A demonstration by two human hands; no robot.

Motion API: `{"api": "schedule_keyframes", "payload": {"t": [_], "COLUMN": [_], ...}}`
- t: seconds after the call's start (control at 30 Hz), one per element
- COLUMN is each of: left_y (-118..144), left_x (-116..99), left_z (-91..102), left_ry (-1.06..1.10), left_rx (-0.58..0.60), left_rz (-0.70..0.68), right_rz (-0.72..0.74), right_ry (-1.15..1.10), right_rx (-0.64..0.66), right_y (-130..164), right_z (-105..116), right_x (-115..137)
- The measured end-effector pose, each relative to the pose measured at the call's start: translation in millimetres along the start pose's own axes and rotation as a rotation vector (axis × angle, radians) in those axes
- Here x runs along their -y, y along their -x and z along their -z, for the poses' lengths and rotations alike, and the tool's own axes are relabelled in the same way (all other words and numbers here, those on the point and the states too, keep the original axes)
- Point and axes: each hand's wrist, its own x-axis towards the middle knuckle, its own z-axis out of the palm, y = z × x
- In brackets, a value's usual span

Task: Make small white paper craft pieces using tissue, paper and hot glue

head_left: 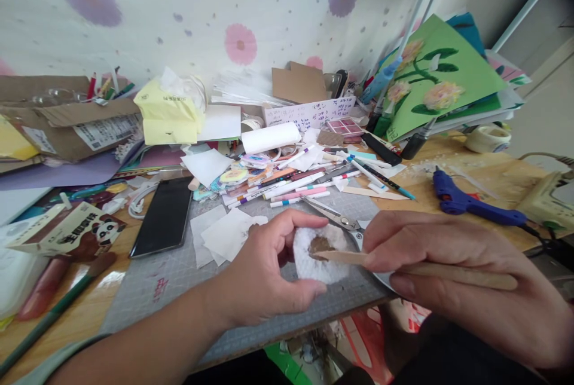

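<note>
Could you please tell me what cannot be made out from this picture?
Underside of the white piece: head view, hidden by its facing side and the left hand.
Middle stretch of the wooden stick: head view, covered by the right hand.
Part of the scissors: head view, behind the right hand.
Handle end of the green brush: head view, cut off by the left edge.
Smaller writing on the white box: head view, too small and blurred.

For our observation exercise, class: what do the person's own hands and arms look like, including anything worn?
The left hand and right hand are bare, with no gloves or rings visible. A pale grey-green sleeve ends on the left forearm; no right sleeve is clearly visible.
</note>
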Motion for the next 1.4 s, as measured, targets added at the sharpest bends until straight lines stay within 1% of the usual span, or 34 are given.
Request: {"api": "schedule_keyframes", "payload": {"t": [0.1, 0.23, 0.27, 0.4, 0.43, 0.57, 0.6, 0.73, 0.9, 0.97, 1.07, 1.13, 1.23, 1.3, 1.4], "left_y": [0.0, -0.3, -0.3, -0.2, -0.2, 0.0, -0.1, -0.3, -0.2, -0.4, -0.6, -0.2, 0.5, 0.7, 0.4], "left_x": [-0.5, -0.4, -0.1, 0.5, 0.5, 0.3, 0.4, 0.7, 0.6, 1.0, 1.9, 2.8, 4.3, 4.8, 4.6], "left_z": [0.4, 0.9, 1.0, 1.2, 1.1, 0.5, 0.4, 0.5, 0.9, 1.4, 2.2, 2.5, 2.6, 2.6, 2.4], "left_ry": [0.001, -0.027, -0.024, -0.010, -0.015, -0.023, -0.018, 0.003, -0.042, -0.048, -0.055, -0.079, -0.115, -0.087, -0.054], "left_rx": [0.006, 0.007, 0.007, 0.011, 0.012, 0.005, 0.003, 0.001, -0.013, -0.009, -0.001, 0.001, -0.004, -0.005, -0.002], "left_rz": [0.006, 0.001, -0.002, -0.015, -0.014, 0.001, 0.002, -0.005, 0.005, -0.002, -0.011, -0.011, -0.010, -0.012, -0.019], "right_rz": [0.007, -0.004, -0.015, -0.015, 0.000, 0.036, 0.029, 0.038, 0.070, 0.065, 0.100, 0.116, 0.096, 0.079, 0.093], "right_ry": [0.038, 0.001, -0.005, 0.023, 0.027, 0.000, -0.007, 0.012, 0.032, 0.044, 0.072, 0.070, 0.041, 0.042, 0.057], "right_rx": [-0.056, 0.024, 0.021, -0.067, -0.062, 0.053, 0.053, -0.018, 0.066, 0.049, 0.003, 0.034, 0.077, 0.053, 0.028], "right_y": [-2.4, -3.9, -3.4, -2.1, -2.4, -4.8, -5.3, -6.3, -5.5, -5.2, -5.3, -5.1, -3.6, -2.9, -3.5], "right_z": [-0.7, -0.8, -0.6, -0.7, -0.9, -0.5, -0.2, -0.2, -0.1, 0.0, -0.9, -1.5, -0.6, 0.2, 0.3], "right_x": [0.5, 0.6, 0.6, 1.8, 2.1, 1.4, 1.0, 0.8, 2.2, 2.2, 2.4, 2.6, 2.4, 2.0, 2.1]}}
